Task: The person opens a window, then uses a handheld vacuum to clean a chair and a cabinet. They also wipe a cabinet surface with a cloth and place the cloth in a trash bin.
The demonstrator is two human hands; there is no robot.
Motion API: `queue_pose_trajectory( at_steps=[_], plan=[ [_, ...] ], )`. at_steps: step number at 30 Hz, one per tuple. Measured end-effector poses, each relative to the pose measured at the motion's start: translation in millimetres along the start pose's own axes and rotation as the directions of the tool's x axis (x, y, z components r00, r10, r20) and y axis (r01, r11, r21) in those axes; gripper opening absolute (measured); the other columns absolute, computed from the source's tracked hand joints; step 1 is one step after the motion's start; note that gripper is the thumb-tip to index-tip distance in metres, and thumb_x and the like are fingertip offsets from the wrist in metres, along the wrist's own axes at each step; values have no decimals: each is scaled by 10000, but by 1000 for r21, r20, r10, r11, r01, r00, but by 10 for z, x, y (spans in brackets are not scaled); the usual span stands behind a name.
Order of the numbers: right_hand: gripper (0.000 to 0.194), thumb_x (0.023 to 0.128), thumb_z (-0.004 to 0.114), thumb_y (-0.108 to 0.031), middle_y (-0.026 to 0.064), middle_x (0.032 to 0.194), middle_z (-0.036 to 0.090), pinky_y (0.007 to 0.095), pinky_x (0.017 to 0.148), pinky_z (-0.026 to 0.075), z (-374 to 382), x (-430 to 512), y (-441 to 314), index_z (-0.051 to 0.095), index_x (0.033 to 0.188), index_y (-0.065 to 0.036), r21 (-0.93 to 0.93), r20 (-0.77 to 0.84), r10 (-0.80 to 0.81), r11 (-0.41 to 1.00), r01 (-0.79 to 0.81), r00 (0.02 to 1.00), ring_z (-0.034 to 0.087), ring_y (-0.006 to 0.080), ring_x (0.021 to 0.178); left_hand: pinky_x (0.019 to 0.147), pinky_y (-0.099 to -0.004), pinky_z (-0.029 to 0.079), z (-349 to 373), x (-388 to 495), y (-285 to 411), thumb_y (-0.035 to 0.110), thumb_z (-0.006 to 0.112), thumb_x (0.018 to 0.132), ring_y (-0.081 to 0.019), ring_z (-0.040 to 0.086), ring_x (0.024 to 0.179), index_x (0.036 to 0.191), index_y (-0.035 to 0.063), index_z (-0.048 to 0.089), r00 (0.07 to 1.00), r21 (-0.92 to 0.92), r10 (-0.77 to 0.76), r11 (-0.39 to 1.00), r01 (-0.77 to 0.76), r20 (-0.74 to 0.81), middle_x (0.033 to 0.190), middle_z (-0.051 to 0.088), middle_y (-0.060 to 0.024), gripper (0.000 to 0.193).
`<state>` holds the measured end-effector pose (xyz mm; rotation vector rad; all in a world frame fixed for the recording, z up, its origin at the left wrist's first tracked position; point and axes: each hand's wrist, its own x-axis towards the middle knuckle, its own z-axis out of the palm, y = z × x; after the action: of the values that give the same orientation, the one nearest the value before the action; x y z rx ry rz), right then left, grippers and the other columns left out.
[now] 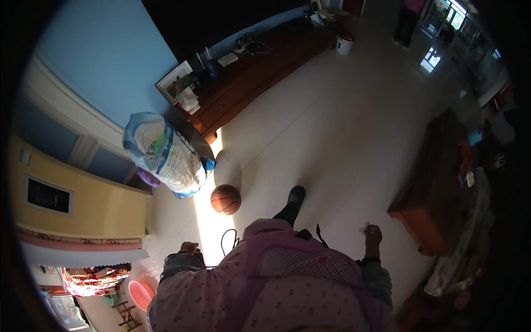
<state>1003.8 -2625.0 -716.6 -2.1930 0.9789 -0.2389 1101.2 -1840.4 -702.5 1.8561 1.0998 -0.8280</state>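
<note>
My right hand (373, 234) is closed around a small piece of clear crumpled plastic (365, 228), held out over the tiled floor beside the apron. On the other side, my left hand (189, 248) hangs near a dark object with a cord at the wrist; its fingers look curled, and whether it grips that object cannot be told. A brown basketball (225, 199) lies on the floor ahead, at the edge of a bright strip of sunlight. Behind it stands a large open plastic bag (166, 153), white and blue. One dark shoe (296, 195) shows below the pink apron (298, 265).
A long wooden TV cabinet (249, 74) runs along the blue wall, bearing cables and a picture frame. A white bucket (344, 45) stands past its end. A wooden table (431, 207) is at right; a pink basin (141, 294) lies lower left. Another person (408, 20) stands far off.
</note>
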Motion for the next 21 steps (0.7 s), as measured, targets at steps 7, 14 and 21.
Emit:
queue_pose_trajectory(
  at_steps=[7,14,21],
  plan=[
    [189,767,672,-119,118,866,675,357,692,535,-427,1628,-620,639,934,-36,-81,83,119,990,-112,989,659,234,779,487,-324,490,1742,588,3009,210,559,887,-213,581,562,938,10,581,988,128,99,985,-114,122,704,589,-106,207],
    [236,768,640,-273,144,721,655,390,658,511,-719,2726,213,669,766,-39,-301,44,208,935,-186,977,646,284,697,771,-438,512,3580,26,6821,231,480,858,-341,644,850,842,37,659,304,601,835,-40,-798,459,869,654,-189,265],
    [235,793,623,-230,171,699,642,406,594,478,-1091,4995,473,654,766,1,29,138,233,971,-239,963,612,268,635,689,-372,498,5086,-206,8133,281,565,841,-235,640,735,846,71,643,370,554,863,132,-822,343,766,654,-117,223]
  ],
)
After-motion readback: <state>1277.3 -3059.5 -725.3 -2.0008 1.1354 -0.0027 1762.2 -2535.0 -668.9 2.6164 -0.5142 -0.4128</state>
